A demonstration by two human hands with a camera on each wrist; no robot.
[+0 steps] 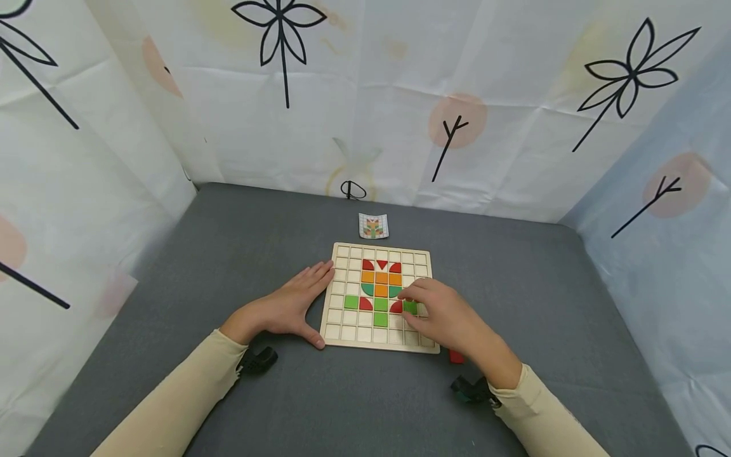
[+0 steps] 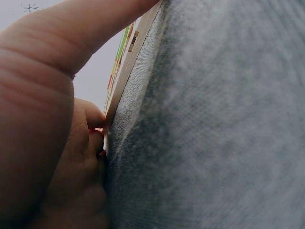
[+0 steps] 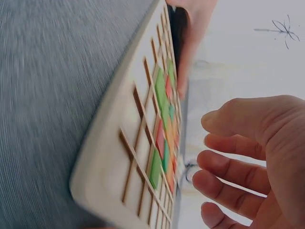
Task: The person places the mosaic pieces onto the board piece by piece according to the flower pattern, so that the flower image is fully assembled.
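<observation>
A pale wooden grid board (image 1: 348, 332) lies on the grey table, with coloured tiles set in its cells. They include orange squares (image 1: 381, 278), green squares (image 1: 381, 319) and red pieces with a curved side (image 1: 365, 304). My left hand (image 1: 291, 304) rests along the board's left edge, thumb at the near corner and fingers stretched forward. Over the board's right side hovers my right hand (image 1: 445, 314), its fingers loosely bent around nothing, close to a green square tile (image 3: 155, 169). The right wrist view shows a gap between its fingertips and the board.
Behind the board lies a small card (image 1: 374, 226) printed with a coloured grid pattern. A red piece (image 1: 456, 357) sits on the table beside the near right corner, partly hidden by the right hand. White patterned cloth (image 1: 388, 127) surrounds the table at the back and sides.
</observation>
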